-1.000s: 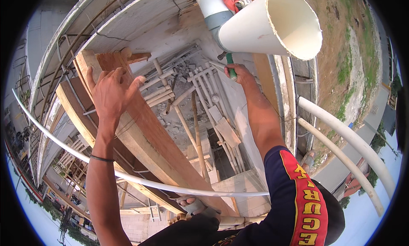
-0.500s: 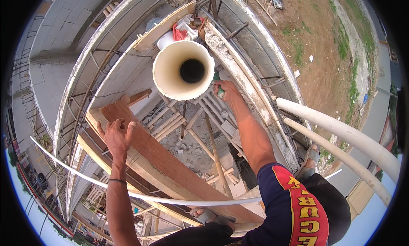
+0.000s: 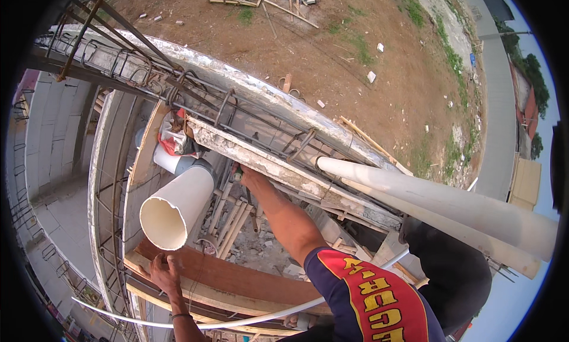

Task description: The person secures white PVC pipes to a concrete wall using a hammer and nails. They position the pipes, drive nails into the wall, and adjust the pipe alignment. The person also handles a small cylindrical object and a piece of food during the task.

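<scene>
The green-handled tool sits just above the middle of the frame, close below the rough concrete ledge; I can't make out its working end. The right hand is wrapped round the handle, and I'd keep that grip firm, with the knuckles clear of the concrete. Left of it, the wide white pipe slants with its ragged mouth toward the lower left. The left hand, just below that mouth, looks empty, fingers loosely bent; whether it touches the brown board I cannot tell. A steady hold there would, I judge, help balance above the pale poles near centre, which look no safe footing.
</scene>
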Available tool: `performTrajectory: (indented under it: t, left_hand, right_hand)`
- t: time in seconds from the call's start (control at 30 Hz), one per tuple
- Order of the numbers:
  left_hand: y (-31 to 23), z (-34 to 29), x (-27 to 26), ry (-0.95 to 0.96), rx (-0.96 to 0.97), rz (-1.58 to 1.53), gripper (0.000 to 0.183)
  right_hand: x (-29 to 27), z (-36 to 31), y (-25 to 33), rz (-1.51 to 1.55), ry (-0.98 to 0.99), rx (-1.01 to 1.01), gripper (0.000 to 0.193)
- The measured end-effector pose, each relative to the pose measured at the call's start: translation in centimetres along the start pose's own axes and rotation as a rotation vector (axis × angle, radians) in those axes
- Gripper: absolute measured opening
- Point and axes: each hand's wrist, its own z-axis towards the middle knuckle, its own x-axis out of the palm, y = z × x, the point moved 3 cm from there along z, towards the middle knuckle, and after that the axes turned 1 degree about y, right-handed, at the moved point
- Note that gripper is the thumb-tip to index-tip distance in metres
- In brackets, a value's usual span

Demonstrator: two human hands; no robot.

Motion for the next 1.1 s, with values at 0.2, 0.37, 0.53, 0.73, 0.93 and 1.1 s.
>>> performTrajectory:
  t: [0.2,0.37,0.53,0.73,0.93,1.1]
  left_hand:
    - [1.0,-0.9,0.5,0.002,-0.053,0.012,0.038]
    - [0.6,0.1,0.3,0.015,0.013,0.101,0.036]
    - [0.8,-0.1,0.6,0.046,-0.014,0.1,0.034]
    - [1.2,-0.6,0.9,-0.018,0.026,0.115,0.034]
    - [1.2,-0.1,1.0,0.013,0.001,0.122,0.04]
    - [0.4,-0.4,0.3,0.128,-0.097,0.081,0.046]
  right_hand:
    - [1.1,-7.7,0.0,0.014,-0.132,0.25,0.015]
    - [1.6,-6.9,-0.9,0.022,-0.126,0.199,0.017]
    - [3.6,-10.1,-1.2,0.277,-0.035,0.25,0.013]
    - [1.8,-14.2,-0.9,-0.095,-0.037,0.141,0.015]
    - [4.2,-12.4,-0.7,0.028,-0.092,0.152,0.012]
    - [2.9,-15.1,-1.6,-0.073,-0.06,0.131,0.012]
